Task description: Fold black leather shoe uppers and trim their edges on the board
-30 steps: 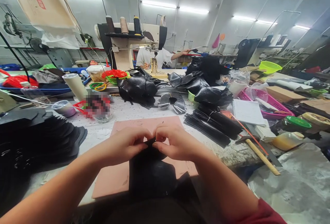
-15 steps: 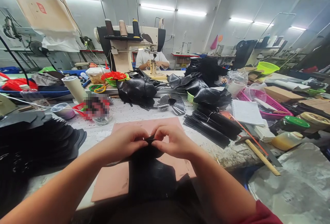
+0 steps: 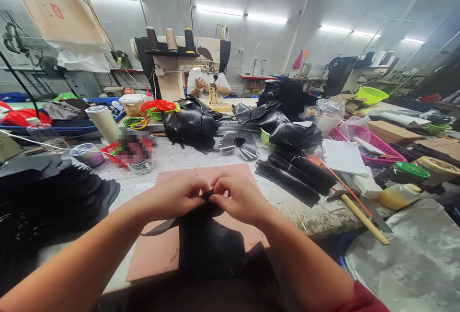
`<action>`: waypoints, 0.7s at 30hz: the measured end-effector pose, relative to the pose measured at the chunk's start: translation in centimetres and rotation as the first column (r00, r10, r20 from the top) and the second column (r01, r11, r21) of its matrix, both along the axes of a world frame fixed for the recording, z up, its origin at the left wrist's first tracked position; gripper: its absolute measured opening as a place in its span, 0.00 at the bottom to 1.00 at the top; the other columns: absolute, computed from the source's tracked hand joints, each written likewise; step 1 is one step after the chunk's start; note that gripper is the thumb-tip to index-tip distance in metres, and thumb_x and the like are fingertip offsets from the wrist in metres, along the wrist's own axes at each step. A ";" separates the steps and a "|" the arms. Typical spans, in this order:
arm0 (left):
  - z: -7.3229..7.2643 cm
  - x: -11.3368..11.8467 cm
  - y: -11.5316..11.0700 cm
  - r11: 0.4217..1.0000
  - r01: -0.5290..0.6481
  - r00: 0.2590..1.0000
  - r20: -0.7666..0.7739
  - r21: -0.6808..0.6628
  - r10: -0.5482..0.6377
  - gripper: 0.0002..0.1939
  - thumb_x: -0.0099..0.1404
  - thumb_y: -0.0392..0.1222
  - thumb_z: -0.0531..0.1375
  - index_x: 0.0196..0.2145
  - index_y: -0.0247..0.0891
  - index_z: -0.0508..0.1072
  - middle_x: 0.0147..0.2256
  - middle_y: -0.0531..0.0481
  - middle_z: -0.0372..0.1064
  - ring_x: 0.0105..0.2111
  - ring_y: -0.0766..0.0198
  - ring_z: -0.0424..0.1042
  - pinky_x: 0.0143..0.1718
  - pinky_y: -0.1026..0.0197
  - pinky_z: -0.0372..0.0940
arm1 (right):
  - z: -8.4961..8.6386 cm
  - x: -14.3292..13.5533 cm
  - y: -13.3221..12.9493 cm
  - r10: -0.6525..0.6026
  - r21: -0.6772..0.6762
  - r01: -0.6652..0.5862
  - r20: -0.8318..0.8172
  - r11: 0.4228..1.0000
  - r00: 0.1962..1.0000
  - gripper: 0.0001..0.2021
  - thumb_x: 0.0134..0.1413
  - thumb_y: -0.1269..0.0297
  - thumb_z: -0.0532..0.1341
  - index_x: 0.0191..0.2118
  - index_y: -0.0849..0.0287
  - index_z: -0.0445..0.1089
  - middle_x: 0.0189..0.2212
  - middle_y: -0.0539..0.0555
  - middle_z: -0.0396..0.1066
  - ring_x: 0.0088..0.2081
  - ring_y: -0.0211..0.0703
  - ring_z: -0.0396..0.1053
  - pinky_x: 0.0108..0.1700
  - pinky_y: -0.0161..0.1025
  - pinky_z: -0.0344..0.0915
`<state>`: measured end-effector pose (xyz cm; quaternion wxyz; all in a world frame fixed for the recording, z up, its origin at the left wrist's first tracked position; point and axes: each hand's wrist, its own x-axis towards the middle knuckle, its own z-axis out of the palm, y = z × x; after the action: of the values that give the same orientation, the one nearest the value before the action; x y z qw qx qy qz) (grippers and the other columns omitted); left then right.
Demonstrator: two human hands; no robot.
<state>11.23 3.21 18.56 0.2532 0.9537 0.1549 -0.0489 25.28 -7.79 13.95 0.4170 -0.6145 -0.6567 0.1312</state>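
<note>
Both my hands meet over a pinkish board [image 3: 158, 254] on the white worktable. Between finger and thumb, my left hand [image 3: 179, 194] pinches the upper edge of a black leather piece [image 3: 201, 211]. Right beside it, my right hand [image 3: 239, 197] grips the same edge, its thumb and fingertips close to the left ones. The piece hangs down toward me, and a narrow end of it sticks out under my left wrist. Below lies another dark leather panel [image 3: 212, 249], reaching to the near edge; where one piece ends and the other begins is hard to make out.
A stack of black cut pieces [image 3: 61, 197] stands at left. Bundled black strips [image 3: 294, 173], a hammer [image 3: 364, 218] and a notebook [image 3: 345, 157] lie at right. Beyond are black leather parts [image 3: 192, 122], a sewing machine [image 3: 168, 77] and a co-worker [image 3: 223, 82].
My fingertips have shifted slightly along the leather edge, and its narrow left end now shows more below my left wrist. The co-worker has raised a hand beside the machine.
</note>
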 end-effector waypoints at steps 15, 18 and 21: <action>-1.3 -0.6 -0.1 0.985 -0.154 0.978 0.130 -0.081 0.164 0.09 0.54 0.38 0.52 0.29 0.36 0.72 0.22 0.56 0.63 0.24 0.67 0.60 0.25 0.66 0.55 | -0.2 -1.2 -0.1 0.084 0.048 -0.085 0.032 0.995 0.996 0.05 0.46 0.74 0.56 0.26 0.58 0.59 0.33 0.53 0.69 0.35 0.40 0.66 0.36 0.37 0.62; -1.4 -0.9 0.1 0.988 -0.118 0.981 0.144 -0.100 0.131 0.09 0.55 0.40 0.52 0.29 0.35 0.71 0.21 0.56 0.61 0.23 0.68 0.59 0.25 0.66 0.55 | -0.1 -1.0 0.0 0.080 0.060 -0.075 -0.084 0.995 0.993 0.06 0.44 0.74 0.57 0.24 0.57 0.58 0.30 0.52 0.69 0.33 0.40 0.66 0.36 0.37 0.62; -1.4 -1.0 0.2 0.984 -0.093 0.982 0.152 -0.149 0.116 0.11 0.55 0.42 0.52 0.29 0.34 0.71 0.21 0.56 0.59 0.22 0.69 0.57 0.24 0.66 0.54 | -0.1 -1.0 0.3 0.056 0.059 -0.047 -0.162 0.997 0.985 0.07 0.43 0.74 0.56 0.21 0.58 0.58 0.25 0.50 0.67 0.29 0.38 0.64 0.32 0.36 0.61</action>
<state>10.25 3.37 17.16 0.3337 0.9248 0.1803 0.0303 24.32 -7.49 13.85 0.4829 -0.5728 -0.6391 0.1737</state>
